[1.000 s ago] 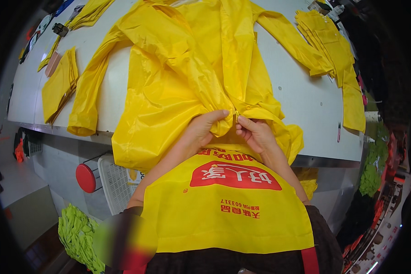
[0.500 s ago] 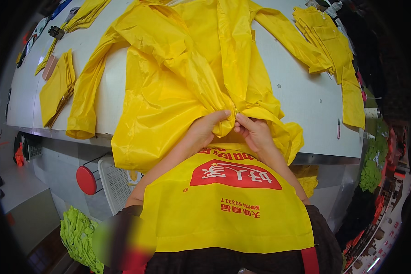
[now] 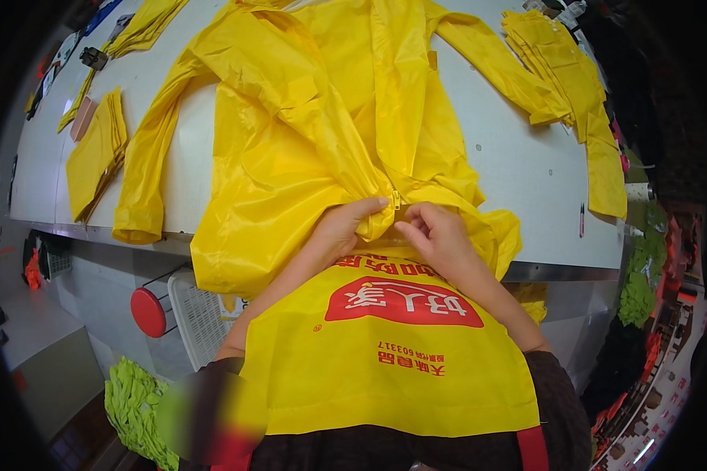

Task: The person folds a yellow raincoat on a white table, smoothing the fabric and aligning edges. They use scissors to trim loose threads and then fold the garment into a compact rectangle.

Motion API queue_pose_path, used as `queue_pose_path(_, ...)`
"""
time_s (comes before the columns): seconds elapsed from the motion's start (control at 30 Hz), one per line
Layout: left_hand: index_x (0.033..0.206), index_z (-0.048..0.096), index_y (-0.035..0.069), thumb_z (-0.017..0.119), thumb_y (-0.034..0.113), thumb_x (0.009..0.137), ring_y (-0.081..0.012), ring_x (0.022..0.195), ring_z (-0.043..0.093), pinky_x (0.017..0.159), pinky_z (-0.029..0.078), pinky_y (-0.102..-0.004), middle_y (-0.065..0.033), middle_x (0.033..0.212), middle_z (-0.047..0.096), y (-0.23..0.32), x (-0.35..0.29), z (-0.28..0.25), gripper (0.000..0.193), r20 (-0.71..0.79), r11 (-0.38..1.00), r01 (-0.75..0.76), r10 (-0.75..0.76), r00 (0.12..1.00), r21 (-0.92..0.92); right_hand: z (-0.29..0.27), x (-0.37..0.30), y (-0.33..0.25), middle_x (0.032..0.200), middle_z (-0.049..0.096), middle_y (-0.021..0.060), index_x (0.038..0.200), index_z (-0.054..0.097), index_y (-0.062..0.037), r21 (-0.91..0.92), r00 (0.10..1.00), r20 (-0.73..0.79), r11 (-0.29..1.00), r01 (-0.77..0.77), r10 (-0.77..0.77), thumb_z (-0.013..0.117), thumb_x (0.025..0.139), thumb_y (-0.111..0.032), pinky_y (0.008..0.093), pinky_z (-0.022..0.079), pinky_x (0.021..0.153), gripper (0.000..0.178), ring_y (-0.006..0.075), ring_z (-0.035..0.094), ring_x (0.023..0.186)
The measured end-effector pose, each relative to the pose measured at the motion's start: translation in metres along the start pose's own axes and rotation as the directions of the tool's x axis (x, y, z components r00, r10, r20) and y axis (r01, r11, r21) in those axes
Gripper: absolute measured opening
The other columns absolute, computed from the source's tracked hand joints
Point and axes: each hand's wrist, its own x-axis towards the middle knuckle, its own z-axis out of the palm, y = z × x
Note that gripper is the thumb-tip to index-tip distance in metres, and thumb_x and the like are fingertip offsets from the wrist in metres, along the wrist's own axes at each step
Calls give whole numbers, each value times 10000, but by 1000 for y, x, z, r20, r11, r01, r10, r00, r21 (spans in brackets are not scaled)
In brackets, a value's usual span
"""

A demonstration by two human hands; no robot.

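Note:
A yellow raincoat (image 3: pixel 275 149) lies spread on the table with its sleeves out to both sides. Its hem is gathered toward me over the front edge. My left hand (image 3: pixel 342 228) pinches the bunched hem between thumb and fingers, beside the zipper's lower end. The zipper slider (image 3: pixel 396 201) shows at the bottom of the front opening, with the teeth running up from it. Just to its right is my right hand (image 3: pixel 440 235), fingers bent and the thumb a little apart from the forefinger. I see nothing held in it; part of its fingers is hidden.
The white table (image 3: pixel 518 169) carries folded yellow pieces (image 3: pixel 98 157) at left and more yellow fabric (image 3: pixel 562 74) at right. A small dark object (image 3: pixel 93 57) sits at far left. Below stand a red stool (image 3: pixel 148 312), a white basket (image 3: pixel 196 310) and a light-green heap (image 3: pixel 137 408).
My right hand has drawn back slightly from the zipper, and its slider now shows. My left hand has shifted a little to the left, still on the hem.

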Motion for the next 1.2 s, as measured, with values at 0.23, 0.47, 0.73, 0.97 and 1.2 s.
queue_pose_path(0.23,1082,528,-34,609,106,818,-173,907,591,817,468,-290,-96,998,606,-2,0,-1,310,-52,999,-7,9,999,36,-4,12,-1,672,562,111,812,503,-35,-481,953,15,834,271,-302,595,741,-77,369,477,544,123,303,586,636)
queue_pose_path(0.47,1092,537,-39,597,126,818,-184,916,592,815,469,-295,-114,1040,602,-3,-6,2,326,-70,999,35,-33,997,21,-10,32,-7,671,585,107,724,539,-50,-554,880,217,688,468,-423,537,714,-74,371,481,519,27,282,605,635)
queue_pose_path(0.73,1156,504,-9,610,181,832,-202,944,575,813,474,-331,-115,1097,577,-20,-17,-12,389,-238,988,142,-124,963,61,-19,97,19,764,631,110,807,584,-52,-519,968,85,819,245,-235,544,783,-203,389,485,595,157,284,618,713)
queue_pose_path(0.97,1231,451,-44,667,223,802,-213,1091,492,937,380,-286,-127,1221,510,-22,-26,-58,549,-472,819,-300,538,698,489,-136,113,195,1296,439,156,983,649,-104,-791,924,-364,562,-241,-116,622,735,-172,480,301,992,259,373,370,1204)
queue_pose_path(1.2,1192,485,-41,683,267,776,-231,1086,491,941,378,-276,-125,1216,514,-36,-6,-105,554,-218,612,-209,547,808,762,-228,124,258,1290,452,96,977,647,-129,-874,857,-404,140,-464,319,498,835,-172,539,180,1035,210,262,302,1274)
